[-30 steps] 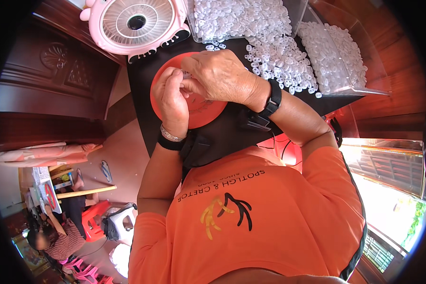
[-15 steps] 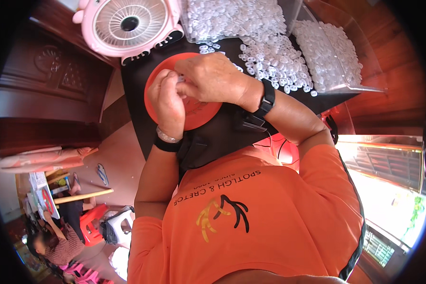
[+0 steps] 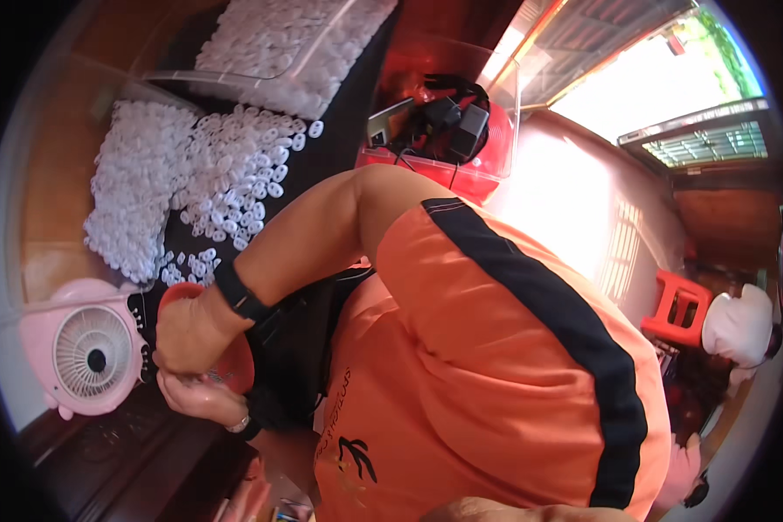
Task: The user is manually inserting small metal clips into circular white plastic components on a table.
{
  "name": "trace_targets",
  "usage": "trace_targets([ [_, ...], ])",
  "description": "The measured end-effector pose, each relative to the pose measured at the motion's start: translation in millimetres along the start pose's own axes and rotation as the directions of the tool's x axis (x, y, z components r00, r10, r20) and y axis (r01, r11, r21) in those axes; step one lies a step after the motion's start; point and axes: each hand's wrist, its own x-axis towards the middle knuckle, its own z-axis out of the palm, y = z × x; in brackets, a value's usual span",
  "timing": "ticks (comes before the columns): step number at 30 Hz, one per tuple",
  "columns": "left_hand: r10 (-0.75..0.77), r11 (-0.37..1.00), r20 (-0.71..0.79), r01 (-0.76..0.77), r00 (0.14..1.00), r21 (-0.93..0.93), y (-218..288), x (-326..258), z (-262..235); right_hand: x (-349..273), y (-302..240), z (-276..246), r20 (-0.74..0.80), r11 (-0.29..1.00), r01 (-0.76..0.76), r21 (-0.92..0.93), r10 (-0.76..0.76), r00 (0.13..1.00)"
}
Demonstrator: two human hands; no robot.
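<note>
My right hand [image 3: 185, 335], with a black band on its wrist, is closed, its fingertips pointing down toward the left hand. My left hand [image 3: 201, 398], with a bracelet at the wrist, is curled just below it, and the two meet at the fingers. Whatever lies between them is hidden. Both are over a round orange-red plate [image 3: 236, 364], partly covered by the right hand. Small white oval plastic pieces with two holes [image 3: 256, 165] lie in a heap beyond the plate. A few loose ones [image 3: 198, 264] lie close to its rim.
A pink fan [image 3: 91, 348] stands beside the hands. Clear plastic bins hold more white pieces [image 3: 139, 174]. A red container [image 3: 487, 143] with black cables and adapters is near my right elbow. Farther off are a red stool [image 3: 677, 306] and a person in white [image 3: 739, 326].
The whole view has swung round, so the hands, plate and fan now appear at the lower left. The hands are still together over the plate; the small whitish thing between the fingers no longer shows.
</note>
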Motion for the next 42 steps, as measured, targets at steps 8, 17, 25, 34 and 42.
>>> trace_targets([
  [8,-0.018,1.000,0.037,0.017,0.999,0.023,-22,9,-13,3,2,-2,0.073,0.999,0.018,-0.043,-0.015,0.997],
  [17,-0.061,0.996,0.063,0.056,0.996,0.068,-23,13,-21,3,2,4,0.100,0.999,0.037,-0.032,-0.034,0.994],
  [25,0.066,0.983,0.023,-0.069,0.998,0.168,5,-5,0,4,2,5,0.074,1.000,0.004,0.023,-0.006,0.997],
  [34,0.049,0.999,-0.045,-0.048,0.998,0.016,-1,2,6,5,9,3,-0.022,0.998,0.068,-0.002,-0.068,0.997],
  [42,-0.085,0.987,-0.019,0.082,0.996,-0.141,2,-1,-3,8,6,-1,-0.120,0.990,0.137,0.027,-0.133,0.984],
])
